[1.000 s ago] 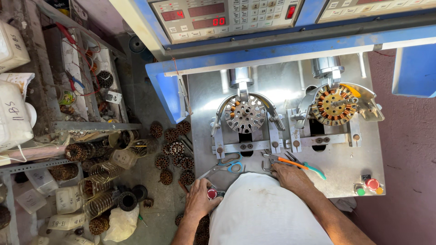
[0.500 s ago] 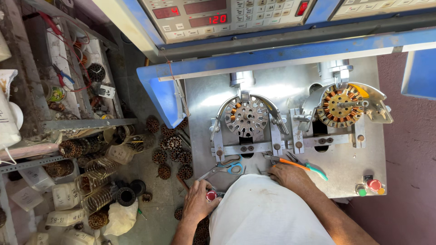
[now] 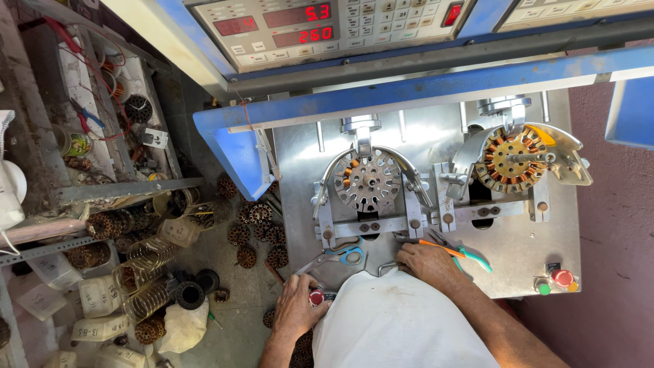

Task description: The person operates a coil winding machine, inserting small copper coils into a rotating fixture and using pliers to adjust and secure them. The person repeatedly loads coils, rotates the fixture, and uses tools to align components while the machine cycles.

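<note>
Grey metal makes up the table of a big blue machine, and a panel with red glowing numbers sits above it. Two round wheels stand on the table. The left wheel is silver with a few copper coils, and the right wheel is full of copper coils. A person in a white shirt leans over the near edge of the table. The left hand is at the near left corner of the table, with its fingers curled around a small red button; I cannot tell if it is pressing it. Blue-handled scissors lie on the table just past that hand. The right hand rests flat on the table below the left wheel, fingers loose and a little bent, holding nothing. Touching its far side lie an orange stick and pliers with green handles. A red button with a green one beside it sits at the near right corner of the table. On the floor to the left of the table lie many small brown coil wheels, wire springs and white plastic boxes. A messy shelf with red wires stands farther left.
</note>
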